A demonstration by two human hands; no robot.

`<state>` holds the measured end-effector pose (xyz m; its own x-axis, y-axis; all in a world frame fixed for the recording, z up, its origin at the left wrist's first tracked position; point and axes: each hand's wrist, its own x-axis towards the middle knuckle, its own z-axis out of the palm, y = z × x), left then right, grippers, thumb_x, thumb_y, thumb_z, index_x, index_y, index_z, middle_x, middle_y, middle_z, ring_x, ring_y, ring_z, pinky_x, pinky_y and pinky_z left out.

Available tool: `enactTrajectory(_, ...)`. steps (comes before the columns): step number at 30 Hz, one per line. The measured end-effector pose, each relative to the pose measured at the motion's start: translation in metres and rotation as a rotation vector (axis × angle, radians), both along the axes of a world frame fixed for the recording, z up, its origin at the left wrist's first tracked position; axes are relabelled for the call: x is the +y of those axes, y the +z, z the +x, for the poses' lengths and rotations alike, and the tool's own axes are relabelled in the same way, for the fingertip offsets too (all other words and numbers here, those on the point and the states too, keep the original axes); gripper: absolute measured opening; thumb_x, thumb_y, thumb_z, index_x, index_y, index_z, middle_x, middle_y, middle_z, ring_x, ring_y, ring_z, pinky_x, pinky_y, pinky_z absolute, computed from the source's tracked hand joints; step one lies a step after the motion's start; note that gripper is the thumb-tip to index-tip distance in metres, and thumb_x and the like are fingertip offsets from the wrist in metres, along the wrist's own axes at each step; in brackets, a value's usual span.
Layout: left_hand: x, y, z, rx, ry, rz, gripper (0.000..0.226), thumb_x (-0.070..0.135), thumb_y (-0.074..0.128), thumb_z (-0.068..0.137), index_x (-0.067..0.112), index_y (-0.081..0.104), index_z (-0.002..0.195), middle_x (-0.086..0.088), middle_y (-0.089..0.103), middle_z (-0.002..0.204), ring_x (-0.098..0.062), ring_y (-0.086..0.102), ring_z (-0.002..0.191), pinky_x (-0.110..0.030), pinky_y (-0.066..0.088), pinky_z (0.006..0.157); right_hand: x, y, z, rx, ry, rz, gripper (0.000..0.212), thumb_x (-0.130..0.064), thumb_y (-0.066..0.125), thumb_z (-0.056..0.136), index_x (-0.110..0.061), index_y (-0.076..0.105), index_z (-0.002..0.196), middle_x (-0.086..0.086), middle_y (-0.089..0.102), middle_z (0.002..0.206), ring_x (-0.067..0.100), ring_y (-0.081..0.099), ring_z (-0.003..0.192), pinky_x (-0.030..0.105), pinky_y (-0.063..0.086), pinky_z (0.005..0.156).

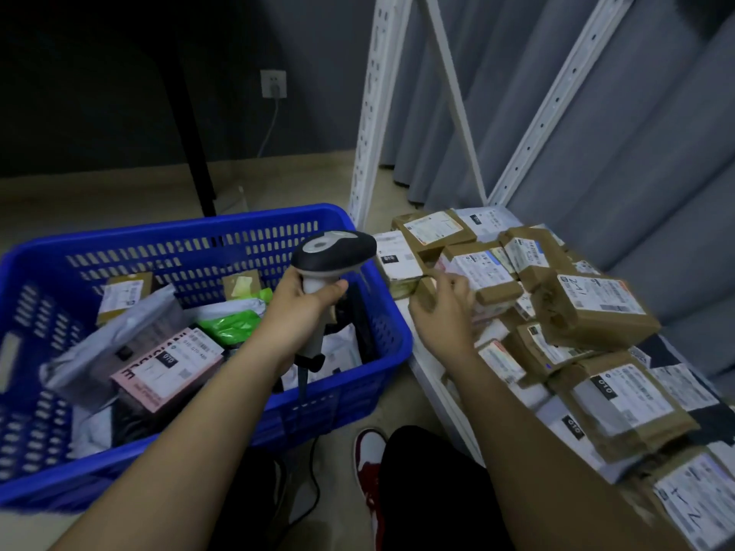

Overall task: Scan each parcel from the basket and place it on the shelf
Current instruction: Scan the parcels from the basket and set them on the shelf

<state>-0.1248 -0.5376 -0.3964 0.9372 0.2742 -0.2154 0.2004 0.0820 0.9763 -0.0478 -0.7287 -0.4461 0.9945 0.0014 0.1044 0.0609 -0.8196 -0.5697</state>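
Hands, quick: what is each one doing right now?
Left hand: grips the barcode scanner by its handle, above the blue basket.
Right hand: at the parcels on the shelf; blurred, grip cannot be told.

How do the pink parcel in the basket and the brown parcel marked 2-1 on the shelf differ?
The pink parcel lies in the blue basket among soft bags; the brown parcel sits atop the shelf's pile. The pink parcel has printed lettering along its edge; the brown parcel is plain paper with taped ends. Only the brown parcel bears handwriting. Both carry white labels, and neither hand touches them.
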Motion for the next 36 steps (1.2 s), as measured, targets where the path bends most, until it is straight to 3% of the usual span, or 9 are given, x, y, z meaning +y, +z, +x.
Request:
enactTrajectory(3,0.027,0.005,-0.013,-0.008,0.082,0.003,0.033,0.016,0.064,0.090,0.018,0.052,0.121,0.004,0.064,0.096,-0.008,0.058,0.082,-0.024,0.044,0.066,0.032,-0.005,-0.006,0.026,0.162,-0.015,0.041,-0.027,0.060,0.090,-0.021,0.050,0.130,0.007,0.036,0.136,0.024,0.028,0.129,0.033,0.031,0.102)
enactTrajectory(6,0.058,0.004,-0.024,0.001,0.162,0.000,0.036,0.017,0.067,0.087,0.023,0.052,0.120,0.003,0.064,0.106,-0.010,0.058,0.091,-0.027,0.045,0.071,0.064,-0.012,-0.007,0.136,0.278,-0.023,0.036,-0.025,0.061,0.092,-0.019,0.053,0.127,0.008,0.038,0.135,0.026,0.028,0.130,0.029,0.031,0.099)
enactTrajectory(13,0.118,-0.008,-0.042,0.053,0.275,0.010,0.040,0.016,0.067,0.087,0.014,0.053,0.125,-0.003,0.064,0.107,-0.020,0.059,0.098,-0.029,0.044,0.071,0.128,-0.053,0.011,0.378,0.540,-0.273,0.045,-0.025,0.057,0.096,-0.015,0.044,0.138,0.009,0.029,0.149,0.030,0.025,0.134,0.041,0.034,0.106)
enactTrajectory(17,0.131,-0.015,-0.040,0.070,0.280,-0.010,0.036,0.014,0.065,0.089,0.019,0.053,0.122,-0.001,0.064,0.110,-0.016,0.059,0.096,-0.028,0.044,0.073,0.153,-0.088,0.031,0.469,0.536,-0.306,0.058,-0.024,0.058,0.096,-0.016,0.033,0.147,0.010,0.019,0.157,0.034,0.021,0.141,0.047,0.035,0.109)
enactTrajectory(20,0.134,-0.019,-0.035,0.072,0.277,-0.038,0.034,0.014,0.064,0.089,0.025,0.051,0.118,0.000,0.063,0.114,-0.017,0.058,0.103,-0.032,0.046,0.084,0.167,-0.110,0.051,0.434,0.495,-0.282,0.069,-0.023,0.065,0.088,-0.015,0.030,0.148,0.013,0.028,0.153,0.038,0.035,0.132,0.046,0.042,0.101)
enactTrajectory(23,0.137,-0.022,-0.029,0.087,0.245,-0.051,0.038,0.014,0.063,0.090,0.029,0.048,0.121,0.002,0.061,0.120,-0.016,0.057,0.108,-0.036,0.046,0.092,0.179,-0.130,0.067,0.355,0.508,-0.368,0.083,-0.018,0.068,0.083,-0.018,0.018,0.150,0.013,0.021,0.154,0.039,0.026,0.138,0.049,0.042,0.100)
enactTrajectory(30,0.154,-0.036,-0.030,0.150,0.294,-0.040,0.032,0.021,0.066,0.088,0.024,0.055,0.118,0.003,0.064,0.104,-0.015,0.059,0.093,-0.029,0.046,0.074,0.201,-0.164,0.098,0.218,0.562,-0.812,0.111,-0.028,0.076,0.076,-0.027,-0.003,0.154,0.018,0.004,0.157,0.040,0.012,0.142,0.050,0.030,0.110)
enactTrajectory(32,0.160,-0.039,-0.033,0.169,0.323,-0.036,0.026,0.020,0.066,0.088,0.030,0.054,0.109,0.004,0.065,0.105,-0.015,0.061,0.095,-0.033,0.049,0.078,0.206,-0.168,0.104,0.241,0.572,-0.873,0.110,-0.027,0.075,0.078,-0.026,-0.005,0.154,0.021,0.005,0.157,0.040,0.013,0.142,0.050,0.028,0.111)
enactTrajectory(36,0.166,-0.040,-0.038,0.204,0.368,-0.043,0.029,0.020,0.067,0.087,0.026,0.056,0.113,-0.002,0.067,0.110,-0.022,0.062,0.102,-0.044,0.049,0.091,0.213,-0.166,0.107,0.162,0.592,-0.977,0.085,-0.028,0.059,0.090,-0.022,0.002,0.154,0.021,0.022,0.149,0.036,0.026,0.136,0.047,0.036,0.106)
